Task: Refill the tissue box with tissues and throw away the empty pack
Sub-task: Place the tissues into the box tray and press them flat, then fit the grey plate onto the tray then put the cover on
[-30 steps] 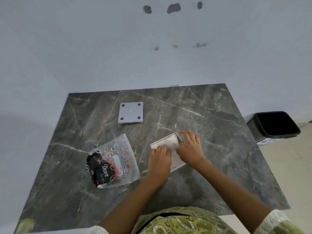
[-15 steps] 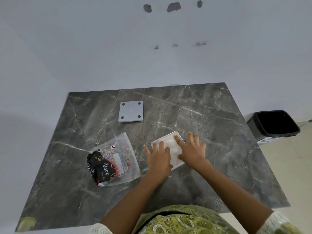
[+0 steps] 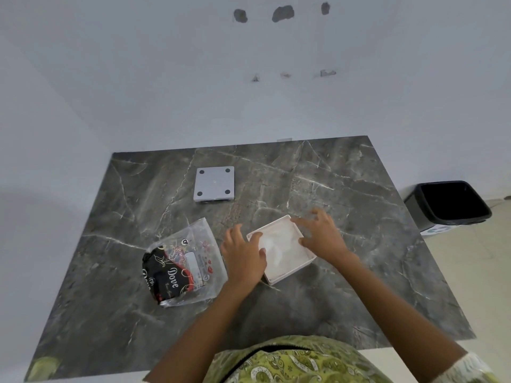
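The left hand (image 3: 244,257) lies flat with fingers spread loosely, its fingertips over the near-left edge of the white tissue box (image 3: 282,248) and touching the tissues (image 3: 276,244) inside; it grips nothing. The right hand (image 3: 322,236) is also open, fingers splayed, resting against the far-right rim of the box, thumb at the side wall, slightly blurred. The box sits open-topped on the dark marbled desk (image 3: 359,272), turned at an angle, filled with white tissues roughly level with its rim. Just beside the left hand, to its left, lies the plastic pack (image 3: 184,265), flattened and crumpled, clear with a black and red printed part. Farther back on the desk, well apart from the box, rests a grey square lid (image 3: 214,183) with four dark dots at its corners. On the floor off the desk's right edge stands a black bin (image 3: 448,205), open at the top.
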